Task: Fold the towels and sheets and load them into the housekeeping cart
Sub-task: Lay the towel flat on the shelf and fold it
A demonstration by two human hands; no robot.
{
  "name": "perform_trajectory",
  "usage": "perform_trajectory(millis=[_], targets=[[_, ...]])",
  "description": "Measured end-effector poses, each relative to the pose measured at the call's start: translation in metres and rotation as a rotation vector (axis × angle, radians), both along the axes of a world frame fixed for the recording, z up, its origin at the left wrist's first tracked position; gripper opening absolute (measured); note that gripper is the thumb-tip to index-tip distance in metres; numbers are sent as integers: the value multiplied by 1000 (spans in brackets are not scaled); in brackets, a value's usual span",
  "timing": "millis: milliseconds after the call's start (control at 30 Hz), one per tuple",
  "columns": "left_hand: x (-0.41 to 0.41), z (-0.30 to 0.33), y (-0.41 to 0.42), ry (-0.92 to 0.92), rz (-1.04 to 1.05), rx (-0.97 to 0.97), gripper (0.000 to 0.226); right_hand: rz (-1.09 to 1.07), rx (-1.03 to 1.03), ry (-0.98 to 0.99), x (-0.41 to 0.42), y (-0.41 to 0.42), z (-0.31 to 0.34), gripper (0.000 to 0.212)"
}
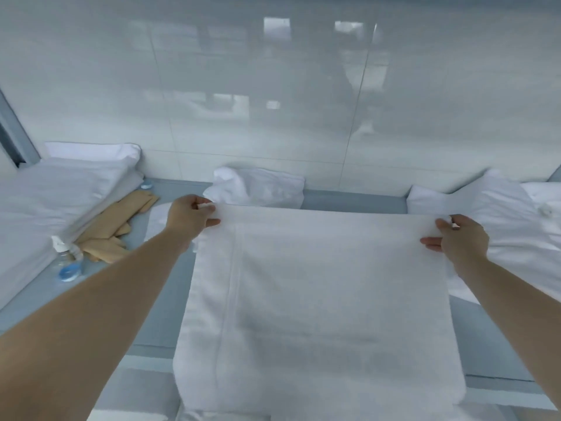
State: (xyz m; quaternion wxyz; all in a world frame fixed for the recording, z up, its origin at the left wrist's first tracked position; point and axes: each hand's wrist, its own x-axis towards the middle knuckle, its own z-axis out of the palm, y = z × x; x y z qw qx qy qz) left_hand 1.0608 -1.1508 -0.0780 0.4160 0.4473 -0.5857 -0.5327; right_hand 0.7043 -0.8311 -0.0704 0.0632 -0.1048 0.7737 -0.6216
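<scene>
Towel (318, 299): white; spread flat in the middle of the desk (349, 199); near end hangs over the front edge; a stitched band runs lengthwise down its left side.
Left hand (189, 218): pinches the towel's far left corner; thumb on top, fingers curled under the cloth.
Right hand (461, 243): pinches the far right corner; fingers curled round the edge.
Hands: both closed on the towel's far edge, arms stretched out, well apart.
Folded pile (60, 189): white linen stacked at far left, on the desk.
Tan cloths (121, 226): lie just beside that pile, between it and the towel.
Bottle (68, 262): clear, with a white top and blue base; lies on its side near the tan cloths.
Crumpled towel (258, 186): white; sits behind the spread towel, against the wall (273, 101).
Right heap (501, 208): white linen, loose, just beside the right hand.
Wall: glossy pale tiles, blurred reflections.
</scene>
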Motion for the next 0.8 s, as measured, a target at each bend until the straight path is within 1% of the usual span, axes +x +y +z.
perform_trajectory(millis=[100,233,300,367,400,433,467,500,533,567,600,633,667,733,800], targets=[[-26,-30,-29,-46,-11,-4,11,11,53,25,-30,-25,-31,8],[-53,-67,-49,-72,12,-8,12,11,85,52,-55,-51,-68,13],[-61,-82,-53,-104,30,-19,12,1,84,41,-60,-60,-83,14],[-64,-95,-53,-168,-15,-32,5,23,115,-1,-59,-65,-96,14],[-64,-99,-51,-213,-61,-40,13,48,179,-14,-58,-67,-102,18],[-63,-103,-49,-266,-108,-47,24,83,291,-4,-57,-67,-107,28],[-62,-105,-45,-333,-136,-77,33,126,420,32,-55,-67,-110,42],[-61,-107,-40,-410,-138,-155,40,162,521,95,-51,-67,-112,54],[-62,-107,-32,-488,-139,-277,43,193,585,187,-43,-69,-112,61],[-66,-107,-22,-545,-154,-417,43,226,618,296,-31,-73,-113,64],[-73,-108,-10,-579,-193,-530,42,273,627,402,-15,-80,-114,63],[-83,-109,5,-614,-258,-601,41,344,635,494,5,-90,-116,60],[-96,-112,21,-671,-337,-635,43,442,665,575,25,-102,-121,57],[-123,-125,53,-851,-485,-666,50,648,795,697,67,-129,-134,53],[-143,-138,73,-994,-560,-681,53,778,944,730,94,-149,-148,55]])
